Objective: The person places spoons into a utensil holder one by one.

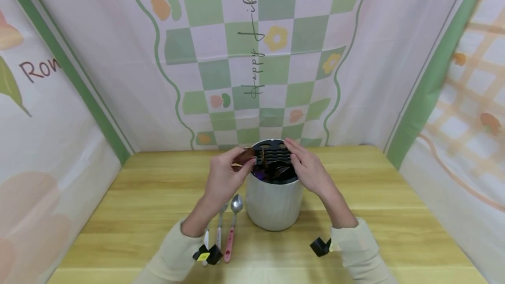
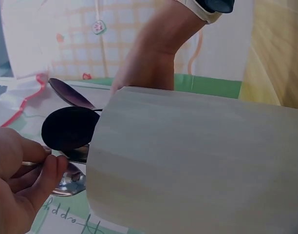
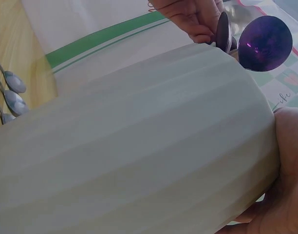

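Observation:
A white ribbed utensil holder (image 1: 273, 207) stands upright on the table, with a black slotted insert (image 1: 276, 154) in its top. Dark, shiny spoons stand in it bowl up, one with a purple sheen (image 3: 266, 44). At the holder's left rim, my left hand (image 1: 225, 174) pinches a spoon (image 1: 245, 157) by its bowl; the fingers partly hide it. My right hand (image 1: 311, 170) holds the holder's right side at the rim, its fingers curving round the wall. In the left wrist view, a silver spoon bowl (image 2: 71, 183) shows beside the left fingertips.
Left of the holder, three spoons lie on the wooden table (image 1: 158, 214): one pink-handled spoon (image 1: 229, 242) and two others partly covered by the left forearm. Behind the table hangs a green-and-white checked cloth (image 1: 272, 73), with printed cloths on both sides.

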Motion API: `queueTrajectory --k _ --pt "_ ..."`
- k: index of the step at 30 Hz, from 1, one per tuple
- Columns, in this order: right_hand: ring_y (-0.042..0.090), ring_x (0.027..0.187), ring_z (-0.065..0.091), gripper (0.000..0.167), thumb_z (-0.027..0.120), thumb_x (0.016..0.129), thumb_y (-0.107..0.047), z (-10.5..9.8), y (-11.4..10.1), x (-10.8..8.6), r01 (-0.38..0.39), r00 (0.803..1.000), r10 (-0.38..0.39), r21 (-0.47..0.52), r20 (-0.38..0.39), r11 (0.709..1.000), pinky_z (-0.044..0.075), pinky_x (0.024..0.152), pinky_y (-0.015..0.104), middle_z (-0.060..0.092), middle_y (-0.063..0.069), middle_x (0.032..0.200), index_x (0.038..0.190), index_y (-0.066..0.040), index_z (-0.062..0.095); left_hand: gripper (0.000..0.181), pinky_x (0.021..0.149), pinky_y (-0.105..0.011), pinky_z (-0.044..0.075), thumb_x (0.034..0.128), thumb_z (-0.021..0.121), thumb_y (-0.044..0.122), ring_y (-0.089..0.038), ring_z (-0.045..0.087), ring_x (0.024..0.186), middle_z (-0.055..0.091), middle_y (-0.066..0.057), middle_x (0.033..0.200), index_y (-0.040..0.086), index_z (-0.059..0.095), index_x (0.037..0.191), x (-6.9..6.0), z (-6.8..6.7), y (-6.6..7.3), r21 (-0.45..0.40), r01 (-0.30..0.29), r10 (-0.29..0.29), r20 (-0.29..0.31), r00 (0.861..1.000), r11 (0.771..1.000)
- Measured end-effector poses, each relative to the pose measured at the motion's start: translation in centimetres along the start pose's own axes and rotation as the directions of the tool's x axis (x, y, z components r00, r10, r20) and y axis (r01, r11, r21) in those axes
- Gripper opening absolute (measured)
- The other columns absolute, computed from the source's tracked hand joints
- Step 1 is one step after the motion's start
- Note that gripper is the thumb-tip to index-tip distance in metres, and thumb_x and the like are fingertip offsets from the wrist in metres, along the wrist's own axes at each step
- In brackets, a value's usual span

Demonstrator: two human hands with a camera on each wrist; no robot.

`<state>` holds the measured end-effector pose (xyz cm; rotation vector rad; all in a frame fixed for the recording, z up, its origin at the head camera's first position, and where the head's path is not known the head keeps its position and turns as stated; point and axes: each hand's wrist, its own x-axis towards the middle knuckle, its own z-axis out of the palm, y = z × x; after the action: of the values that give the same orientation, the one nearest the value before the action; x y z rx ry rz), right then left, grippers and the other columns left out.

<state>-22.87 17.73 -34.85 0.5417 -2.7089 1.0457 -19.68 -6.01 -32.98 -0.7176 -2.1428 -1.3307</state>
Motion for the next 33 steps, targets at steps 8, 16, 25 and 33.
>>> queueTrajectory --k 8,16,25,33 --pt "0.036 0.150 0.028 0.047 0.035 0.107 -0.014 0.0 -0.2 -0.1 -0.008 1.000 0.008 -0.005 0.007 1.000 0.024 0.123 0.056 0.032 0.011 0.162 0.154 -0.008 0.037 0.004 0.063 -0.013 0.058 0.0888 0.071 0.002 -0.019 0.074 0.074 0.076 -0.013 0.085 -0.001 0.071 0.091 -0.5 0.4 -0.3 0.107 -0.056 0.056 0.000 0.998 0.993" --pt "0.036 0.150 0.028 0.047 0.035 0.107 -0.014 0.1 -0.2 0.0 0.001 1.000 -0.001 -0.007 0.005 1.000 0.024 0.123 0.056 0.033 0.011 0.162 0.153 -0.007 0.038 0.006 0.065 -0.014 0.058 0.0873 0.071 -0.002 -0.017 0.074 0.074 0.074 -0.013 0.088 -0.001 0.068 0.093 -0.7 0.6 -0.4 0.205 -0.108 0.117 -0.035 0.992 0.973" --pt "0.036 0.150 0.028 0.047 0.035 0.107 -0.013 0.3 -0.1 0.1 0.004 1.000 -0.004 0.004 0.005 1.000 0.023 0.123 0.056 0.033 0.011 0.162 0.153 -0.007 0.039 0.007 0.071 -0.017 0.060 0.0879 0.071 -0.002 -0.018 0.074 0.081 0.074 -0.012 0.091 -0.001 0.069 0.095 -1.4 0.2 -0.7 0.206 -0.126 0.134 -0.028 0.991 0.970" --pt "0.037 0.150 0.028 0.047 0.036 0.106 -0.013 0.0 0.1 0.1 -0.010 1.000 0.010 -0.010 -0.003 1.000 0.023 0.123 0.056 0.033 0.011 0.162 0.153 -0.007 0.039 0.010 0.074 -0.016 0.060 0.0884 0.069 -0.004 -0.018 0.073 0.083 0.073 -0.012 0.092 -0.001 0.068 0.098 -2.5 -0.9 -1.0 0.173 -0.085 0.090 -0.019 0.996 0.981"
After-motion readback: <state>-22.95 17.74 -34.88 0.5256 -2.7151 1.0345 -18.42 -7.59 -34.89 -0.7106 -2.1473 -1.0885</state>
